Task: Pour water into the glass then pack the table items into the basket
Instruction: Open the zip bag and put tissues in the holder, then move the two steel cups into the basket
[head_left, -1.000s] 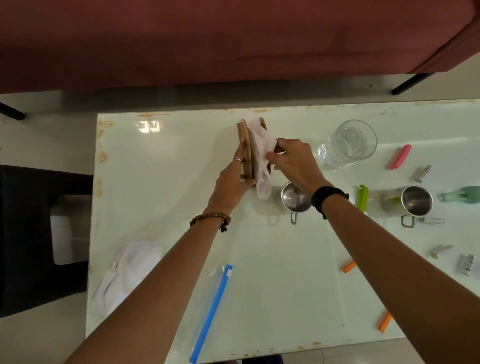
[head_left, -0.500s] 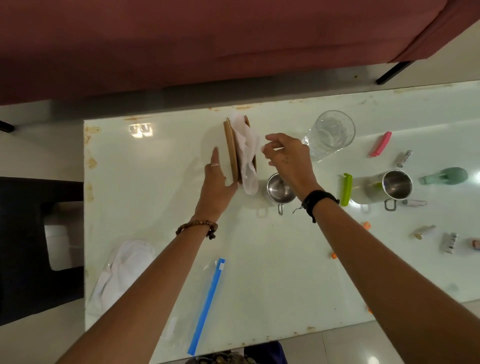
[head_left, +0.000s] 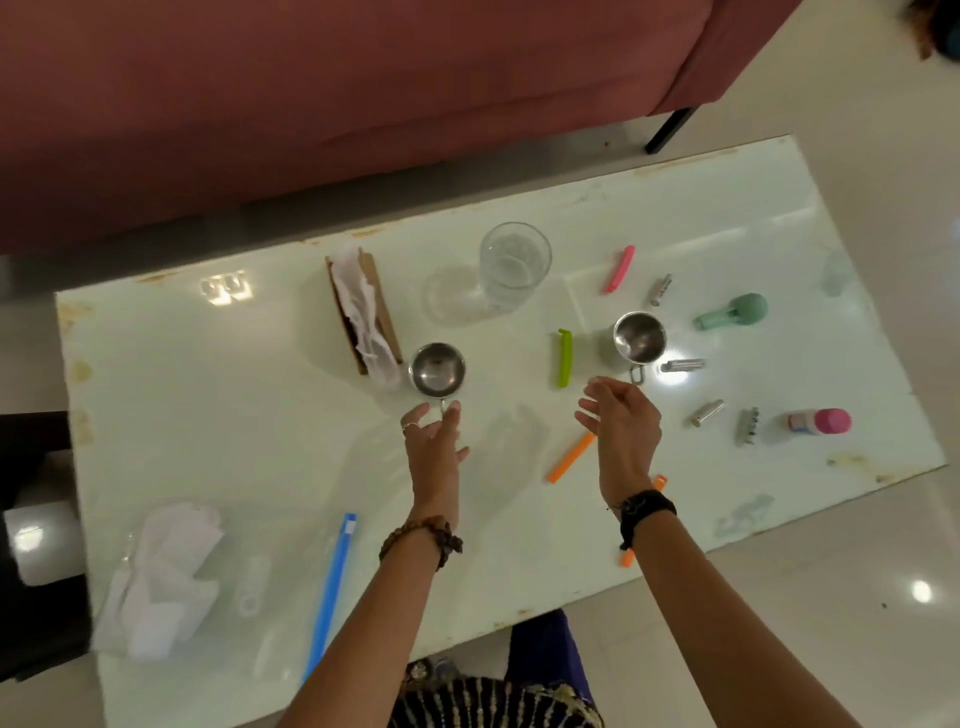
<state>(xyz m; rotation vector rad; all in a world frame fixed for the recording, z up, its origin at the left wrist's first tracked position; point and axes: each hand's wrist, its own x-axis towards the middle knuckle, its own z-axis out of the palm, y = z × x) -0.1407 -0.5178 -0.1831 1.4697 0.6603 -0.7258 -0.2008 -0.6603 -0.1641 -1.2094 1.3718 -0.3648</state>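
A clear drinking glass (head_left: 514, 265) stands upright at the far middle of the white glass table (head_left: 208, 415). Left of it a wooden napkin holder (head_left: 363, 312) holds white tissue. A steel cup (head_left: 437, 370) sits just in front of the holder, and a second steel cup (head_left: 640, 338) stands to the right. My left hand (head_left: 434, 449) hovers open just in front of the first cup, fingers near its handle. My right hand (head_left: 621, 426) hovers open in front of the second cup. No basket is in view.
Clips lie scattered: green (head_left: 564, 358), pink (head_left: 619, 269), orange (head_left: 571, 457) and a long blue one (head_left: 332, 592). Small batteries (head_left: 706, 413), a green bulb-shaped item (head_left: 732, 310), a pink-capped bottle (head_left: 818, 422) and crumpled tissue (head_left: 161, 577) also lie here. A red sofa (head_left: 363, 78) runs behind.
Both hands have let go of the napkin holder and tissue and pulled back toward me. The camera view has risen and shifted right, showing more of the table.
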